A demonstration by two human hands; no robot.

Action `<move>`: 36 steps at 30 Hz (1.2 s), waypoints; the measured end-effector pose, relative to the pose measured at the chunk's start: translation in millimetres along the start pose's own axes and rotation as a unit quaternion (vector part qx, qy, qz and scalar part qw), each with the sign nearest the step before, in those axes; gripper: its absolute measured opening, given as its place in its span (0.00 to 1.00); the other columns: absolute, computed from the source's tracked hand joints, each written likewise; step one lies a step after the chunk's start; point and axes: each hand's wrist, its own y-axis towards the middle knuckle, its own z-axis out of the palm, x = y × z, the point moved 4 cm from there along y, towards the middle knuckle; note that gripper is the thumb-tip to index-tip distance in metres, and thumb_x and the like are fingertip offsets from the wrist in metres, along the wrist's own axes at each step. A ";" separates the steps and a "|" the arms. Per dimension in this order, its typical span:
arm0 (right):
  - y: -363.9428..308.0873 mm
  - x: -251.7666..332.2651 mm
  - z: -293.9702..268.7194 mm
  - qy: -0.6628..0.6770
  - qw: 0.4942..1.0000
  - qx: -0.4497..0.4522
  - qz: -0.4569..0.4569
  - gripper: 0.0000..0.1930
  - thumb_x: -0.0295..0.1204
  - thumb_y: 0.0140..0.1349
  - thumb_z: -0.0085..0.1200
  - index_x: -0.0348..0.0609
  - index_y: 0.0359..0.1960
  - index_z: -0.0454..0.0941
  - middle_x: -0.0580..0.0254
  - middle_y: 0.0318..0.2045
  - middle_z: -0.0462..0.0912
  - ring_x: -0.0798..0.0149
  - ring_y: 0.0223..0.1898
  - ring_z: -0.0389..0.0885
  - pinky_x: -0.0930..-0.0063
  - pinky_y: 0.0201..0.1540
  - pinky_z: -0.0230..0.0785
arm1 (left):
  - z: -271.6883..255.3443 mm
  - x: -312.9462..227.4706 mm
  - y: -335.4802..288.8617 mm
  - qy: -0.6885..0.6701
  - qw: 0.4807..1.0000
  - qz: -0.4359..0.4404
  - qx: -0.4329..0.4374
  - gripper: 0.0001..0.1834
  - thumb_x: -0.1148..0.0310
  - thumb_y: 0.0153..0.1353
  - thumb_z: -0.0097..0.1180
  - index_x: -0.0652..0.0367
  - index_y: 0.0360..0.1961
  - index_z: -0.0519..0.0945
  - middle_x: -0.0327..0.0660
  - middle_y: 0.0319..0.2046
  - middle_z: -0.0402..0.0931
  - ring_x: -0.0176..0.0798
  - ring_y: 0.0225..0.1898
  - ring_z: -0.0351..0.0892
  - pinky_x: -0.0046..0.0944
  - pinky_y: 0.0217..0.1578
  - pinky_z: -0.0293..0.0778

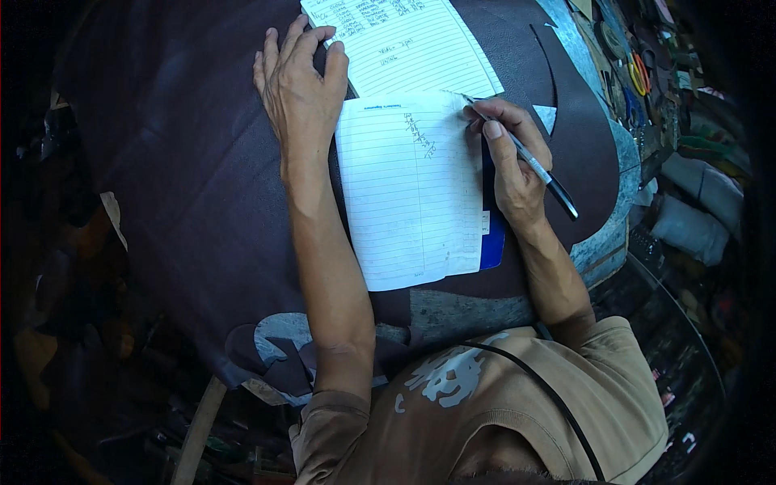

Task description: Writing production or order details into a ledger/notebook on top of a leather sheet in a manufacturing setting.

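Note:
A lined notebook (388, 210) lies open on a large sheet of dark brown leather (186, 170), with handwriting on both its upper and lower pages. My right hand (517, 153) grips a pen (563, 200) with a black cap end and a silvery barrel. The pen's tip is at the upper right of the lower page, near the fold. My left hand (301, 81) rests palm down with its fingers apart, beside the upper page, the thumb and fingertips by its left edge. Part of the blue cover (492, 252) shows under the lower page's right side.
Orange-handled scissors (640, 74) and other tools crowd the table's right edge. Beyond it sit pale wrapped bundles (689, 229). Leather offcuts (283, 368) lie at the near left edge, above a wooden bar (200, 432). A black cord (558, 388) crosses my shirt.

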 end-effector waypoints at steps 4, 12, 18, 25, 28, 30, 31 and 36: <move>-5.1 -1.0 -2.5 0.029 0.999 -0.004 0.021 0.09 0.27 0.68 0.52 0.35 0.45 0.78 0.55 0.36 0.83 0.66 0.35 0.83 0.73 0.38 0.76 | 4.6 -1.2 -0.1 -0.002 1.000 0.005 -0.007 0.19 0.55 0.64 0.54 0.53 0.50 0.84 0.41 0.64 0.73 0.55 0.71 0.58 0.55 0.72 0.44; -8.8 4.6 6.7 0.023 0.999 0.033 0.009 0.08 0.24 0.64 0.55 0.34 0.42 0.76 0.54 0.32 0.85 0.69 0.32 0.84 0.77 0.36 0.75 | -13.1 -10.7 1.1 -0.015 0.999 -0.016 -0.027 0.14 0.67 0.60 0.57 0.61 0.45 0.82 0.50 0.59 0.75 0.61 0.67 0.64 0.58 0.69 0.53; -8.3 2.9 11.5 -0.037 0.998 0.050 0.021 0.04 0.24 0.59 0.60 0.37 0.33 0.82 0.59 0.27 0.85 0.68 0.28 0.79 0.74 0.32 0.71 | -13.1 -6.9 1.3 -0.022 0.999 -0.004 -0.036 0.14 0.67 0.59 0.56 0.61 0.45 0.82 0.51 0.58 0.75 0.62 0.66 0.65 0.60 0.68 0.55; -7.2 3.5 12.3 -0.051 0.995 0.082 0.022 0.04 0.23 0.57 0.60 0.37 0.33 0.83 0.59 0.26 0.85 0.68 0.29 0.78 0.73 0.35 0.69 | -12.7 -6.8 0.2 -0.015 0.999 -0.004 -0.048 0.14 0.66 0.59 0.56 0.60 0.44 0.82 0.51 0.57 0.76 0.62 0.65 0.66 0.60 0.67 0.56; -7.8 3.1 11.6 -0.041 0.996 0.074 0.024 0.04 0.23 0.57 0.60 0.37 0.33 0.83 0.59 0.27 0.85 0.68 0.30 0.79 0.73 0.35 0.70 | -12.7 -7.2 0.8 -0.012 0.999 -0.004 -0.050 0.14 0.66 0.58 0.56 0.60 0.43 0.82 0.51 0.57 0.77 0.62 0.65 0.66 0.60 0.67 0.56; -8.6 1.0 9.9 -0.039 0.996 0.072 0.043 0.04 0.23 0.57 0.60 0.37 0.33 0.83 0.58 0.29 0.86 0.67 0.30 0.79 0.73 0.35 0.71 | -10.2 -6.9 0.3 -0.013 0.999 -0.003 -0.053 0.14 0.66 0.58 0.56 0.60 0.43 0.82 0.51 0.57 0.77 0.62 0.65 0.66 0.60 0.67 0.56; -9.1 0.7 9.7 -0.040 0.996 0.073 0.043 0.04 0.23 0.57 0.60 0.37 0.33 0.83 0.58 0.29 0.86 0.67 0.30 0.79 0.73 0.35 0.71 | -9.2 -6.8 -0.2 -0.014 0.998 -0.003 -0.053 0.14 0.66 0.58 0.56 0.60 0.43 0.82 0.51 0.57 0.76 0.62 0.65 0.66 0.60 0.67 0.56; -8.9 0.5 8.9 -0.035 0.995 0.079 0.048 0.02 0.22 0.56 0.60 0.37 0.30 0.82 0.58 0.29 0.85 0.66 0.30 0.79 0.73 0.35 0.72 | -10.9 -6.7 0.8 -0.011 0.999 -0.007 -0.045 0.14 0.66 0.59 0.56 0.60 0.44 0.82 0.51 0.57 0.76 0.61 0.65 0.66 0.60 0.67 0.56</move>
